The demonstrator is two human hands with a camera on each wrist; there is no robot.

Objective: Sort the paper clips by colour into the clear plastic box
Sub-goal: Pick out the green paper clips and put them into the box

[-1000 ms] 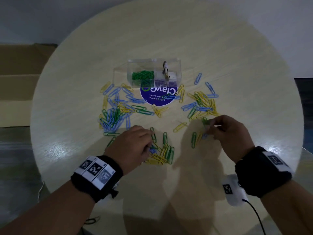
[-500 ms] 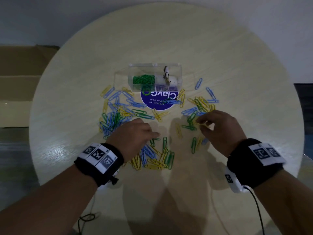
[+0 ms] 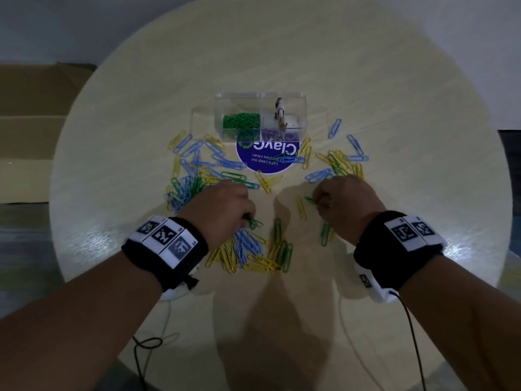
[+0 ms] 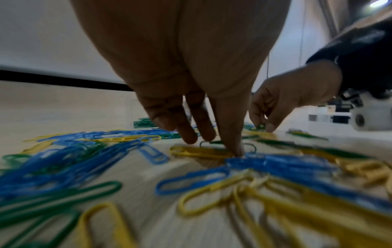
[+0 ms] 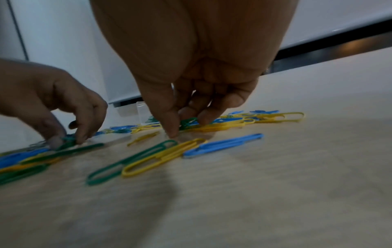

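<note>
Yellow, blue and green paper clips lie scattered on the round table (image 3: 394, 94). The clear plastic box (image 3: 298, 108) stands at the back centre, with green clips (image 3: 241, 124) in its left compartment. My left hand (image 3: 246, 220) (image 4: 214, 144) pinches a green clip (image 3: 256, 223) (image 5: 67, 140) at the far edge of the near pile (image 3: 251, 255). My right hand (image 3: 320, 201) (image 5: 186, 125) pinches another green clip (image 3: 311, 200) (image 5: 187, 121) just above the table. A green clip, a yellow one and a blue one (image 5: 222, 145) lie under the right wrist.
A round blue sticker (image 3: 267, 158) lies in front of the box. A small clip-like thing (image 3: 280, 112) stands in the box's right compartment. Dense clip clusters sit at left (image 3: 191, 176) and right (image 3: 341, 162). A cardboard box (image 3: 33, 114) is beyond the table's left edge.
My left hand has come off the near pile toward its far edge and closed on a green clip. My right hand has shifted left, fingers curled in on a green clip.
</note>
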